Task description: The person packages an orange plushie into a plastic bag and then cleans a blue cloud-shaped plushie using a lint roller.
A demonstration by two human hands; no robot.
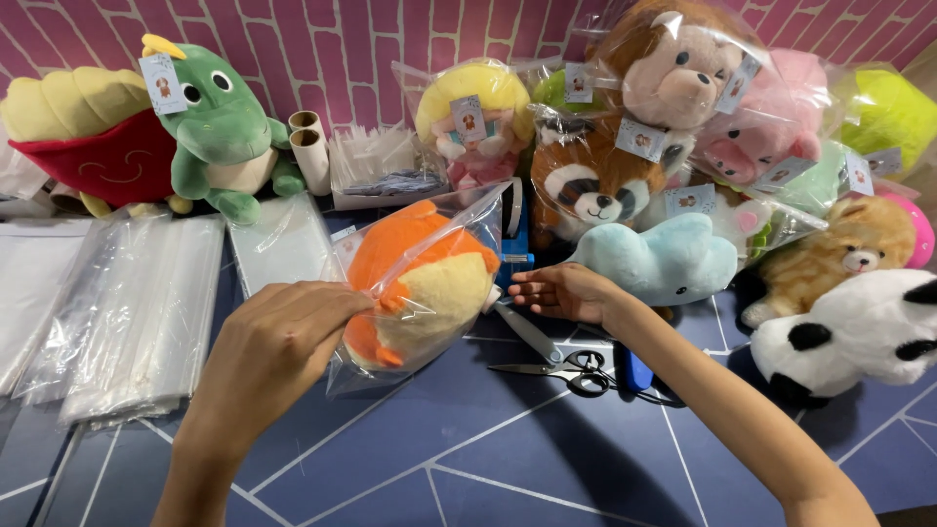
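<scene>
One bagged orange plush [420, 288] sits pinched in left hand [278, 337]'s grip; right hand [561, 291] released, beside one scissors [561, 371].

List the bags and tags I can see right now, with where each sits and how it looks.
Clear plastic bag: centre, around an orange and cream plush, pinched by the left hand.
Flat clear bags: stacked at left on the table.
Small pale card tag: on the green dinosaur plush, rectangular.
Similar tags: on the bagged plush toys at back right.
</scene>
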